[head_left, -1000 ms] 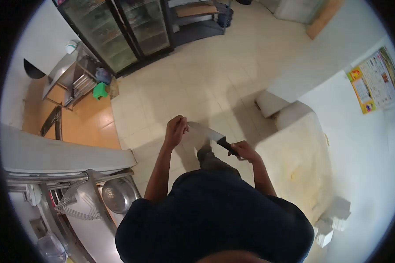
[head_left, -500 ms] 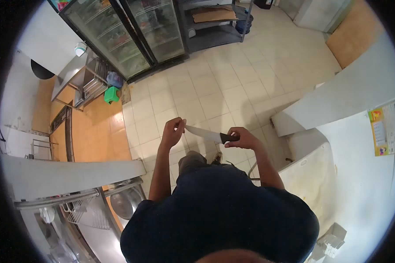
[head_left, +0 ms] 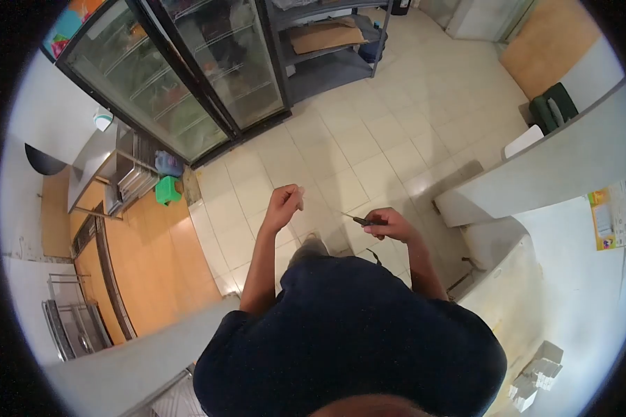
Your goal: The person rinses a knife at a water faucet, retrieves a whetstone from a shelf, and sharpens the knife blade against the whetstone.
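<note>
My right hand (head_left: 389, 225) is closed round the black handle of a knife (head_left: 366, 222). The blade is seen nearly edge-on as a thin line pointing left toward my other hand. My left hand (head_left: 284, 207) is held up to the left with its fingers curled together; whether it touches the blade tip or pinches anything is too small to tell. Both hands are in front of my dark shirt, above the tiled floor (head_left: 334, 153).
A glass-door fridge (head_left: 181, 90) and a grey shelf rack (head_left: 330, 69) stand ahead. To the left are a steel table (head_left: 94, 163) and a green stool (head_left: 167, 190). Low white walls (head_left: 535, 167) edge the right side, with a dark green chair (head_left: 555, 108) beyond.
The view has moved forward, with the fridge looming larger and the pans at lower left gone from sight. The knife blade has turned from broadside to nearly edge-on.
</note>
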`<state>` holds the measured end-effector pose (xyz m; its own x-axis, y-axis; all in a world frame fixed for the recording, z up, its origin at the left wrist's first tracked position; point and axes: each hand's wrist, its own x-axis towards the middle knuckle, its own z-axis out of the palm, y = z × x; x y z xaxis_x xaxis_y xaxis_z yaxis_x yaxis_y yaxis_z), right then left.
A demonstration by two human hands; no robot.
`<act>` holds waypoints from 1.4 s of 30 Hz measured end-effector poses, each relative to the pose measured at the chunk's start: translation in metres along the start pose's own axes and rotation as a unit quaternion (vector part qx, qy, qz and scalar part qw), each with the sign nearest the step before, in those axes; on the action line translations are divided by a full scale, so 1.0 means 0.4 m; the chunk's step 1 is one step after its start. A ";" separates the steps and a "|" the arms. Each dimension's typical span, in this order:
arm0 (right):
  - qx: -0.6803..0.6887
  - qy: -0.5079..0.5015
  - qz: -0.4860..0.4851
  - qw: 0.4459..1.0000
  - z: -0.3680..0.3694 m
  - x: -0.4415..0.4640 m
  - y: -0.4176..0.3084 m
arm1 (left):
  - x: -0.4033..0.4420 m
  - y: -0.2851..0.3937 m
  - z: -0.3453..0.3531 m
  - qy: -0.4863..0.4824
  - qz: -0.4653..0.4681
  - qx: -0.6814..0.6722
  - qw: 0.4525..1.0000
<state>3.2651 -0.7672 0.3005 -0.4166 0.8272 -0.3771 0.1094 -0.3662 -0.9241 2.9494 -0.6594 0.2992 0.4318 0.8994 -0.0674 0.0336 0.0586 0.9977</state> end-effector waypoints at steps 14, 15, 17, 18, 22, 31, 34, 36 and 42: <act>-0.115 0.004 -0.077 0.990 -0.025 0.294 -0.190 | 0.131 -0.001 -0.259 -0.003 -0.010 -0.035 0.999; -0.136 -0.001 -0.070 0.988 -0.038 0.307 -0.196 | 0.133 -0.005 -0.261 -0.004 -0.010 -0.035 0.999; -0.168 -0.004 -0.073 0.983 -0.067 0.336 -0.203 | 0.149 -0.014 -0.255 0.004 -0.014 -0.039 0.999; -0.185 -0.005 -0.074 0.980 -0.084 0.347 -0.214 | 0.160 -0.016 -0.247 0.008 -0.016 -0.042 0.999; -0.203 -0.003 -0.067 0.977 -0.167 0.409 -0.258 | 0.234 -0.035 -0.229 0.016 -0.027 -0.050 0.998; -0.348 0.005 -0.106 0.931 -0.370 0.601 -0.419 | 0.451 -0.006 -0.241 0.040 -0.016 0.006 0.999; -0.388 -0.001 -0.094 0.917 -0.424 0.655 -0.472 | 0.515 0.015 -0.236 0.048 -0.017 0.012 0.999; -0.384 -0.016 -0.107 0.917 -0.458 0.688 -0.475 | 0.536 0.025 -0.224 0.063 -0.025 -0.027 0.997; -0.412 -0.021 -0.096 0.906 -0.520 0.765 -0.495 | 0.612 0.071 -0.217 0.057 0.006 -0.018 0.998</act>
<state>3.3036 -0.3529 0.3551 -0.5316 0.8187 -0.2170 0.6600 0.2399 -0.7119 2.9778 -0.3998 0.3115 0.3262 0.9436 -0.0558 -0.0046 0.0607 0.9981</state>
